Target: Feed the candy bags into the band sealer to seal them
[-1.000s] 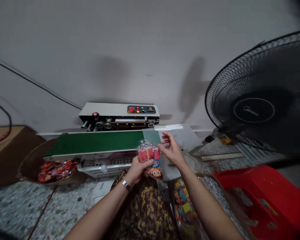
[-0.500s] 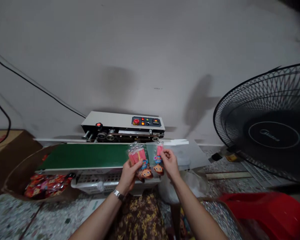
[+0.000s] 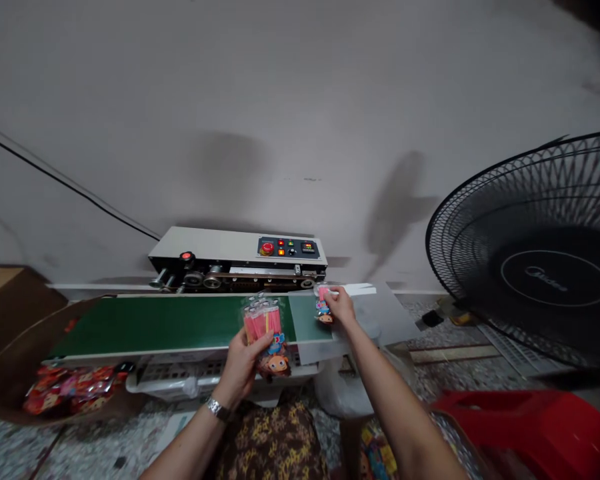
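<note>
My left hand point(image 3: 241, 363) is closed around a bunch of clear packets point(image 3: 265, 332) with pink sticks and cartoon faces, held upright over the near edge of the green conveyor belt point(image 3: 170, 321). My right hand point(image 3: 341, 308) pinches a single packet point(image 3: 323, 307) of the same kind and holds it flat on the right end of the belt, just in front of the sealing machine point(image 3: 237, 259) with its red button and lights.
A brown box point(image 3: 55, 390) at the left end of the belt holds several red packets. A large black fan point(image 3: 535, 267) stands to the right, a red plastic stool point(image 3: 530, 433) below it. A clear plastic sheet point(image 3: 385, 320) lies beyond my right hand.
My right hand drew one packet out of the bunch and carried it right and forward onto the belt's end. My left hand sank slightly with the remaining packets.
</note>
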Demonstrator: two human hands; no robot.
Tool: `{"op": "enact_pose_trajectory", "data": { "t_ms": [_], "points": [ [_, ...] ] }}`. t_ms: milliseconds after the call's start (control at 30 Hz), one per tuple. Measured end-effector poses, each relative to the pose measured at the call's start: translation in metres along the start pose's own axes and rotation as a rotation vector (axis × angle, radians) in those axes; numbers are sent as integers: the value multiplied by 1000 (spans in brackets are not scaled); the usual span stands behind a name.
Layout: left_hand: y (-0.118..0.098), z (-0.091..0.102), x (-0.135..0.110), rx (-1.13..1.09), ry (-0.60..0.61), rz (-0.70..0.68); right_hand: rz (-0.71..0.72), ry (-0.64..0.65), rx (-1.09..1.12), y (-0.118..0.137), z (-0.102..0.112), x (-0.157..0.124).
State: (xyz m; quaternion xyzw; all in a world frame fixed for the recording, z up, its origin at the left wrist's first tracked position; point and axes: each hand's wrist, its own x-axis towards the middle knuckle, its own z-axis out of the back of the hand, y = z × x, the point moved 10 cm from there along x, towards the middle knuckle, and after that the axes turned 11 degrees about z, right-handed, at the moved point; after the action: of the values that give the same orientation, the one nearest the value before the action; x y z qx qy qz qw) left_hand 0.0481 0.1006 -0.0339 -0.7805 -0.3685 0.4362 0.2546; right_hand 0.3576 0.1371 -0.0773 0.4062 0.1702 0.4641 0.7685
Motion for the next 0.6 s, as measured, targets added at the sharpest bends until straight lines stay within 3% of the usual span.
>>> {"op": "enact_pose_trajectory", "data": {
  "t_ms": [100, 233, 300, 400, 467, 533, 600],
  "points": [
    [0, -2, 1, -4, -1, 8, 49, 66, -108, 22, -13, 0],
    [0, -2, 3, -18, -12, -16, 297, 15, -158, 82, -8, -19],
    [-2, -3, 5, -24, -12, -43, 393, 81, 30, 110, -14, -40],
    [-3, -5, 8, -41, -24, -87, 404, 297, 349, 136, -37, -78],
    [-3, -8, 9, -59, -13, -104, 395, 314, 436, 143, -42, -95],
    [-1, -10, 10, -83, 1, -105, 376, 220, 489, 137, -35, -96],
    [1, -9, 11, -109, 8, -82, 312, 93, 519, 116, -21, -85]
  ]
}}
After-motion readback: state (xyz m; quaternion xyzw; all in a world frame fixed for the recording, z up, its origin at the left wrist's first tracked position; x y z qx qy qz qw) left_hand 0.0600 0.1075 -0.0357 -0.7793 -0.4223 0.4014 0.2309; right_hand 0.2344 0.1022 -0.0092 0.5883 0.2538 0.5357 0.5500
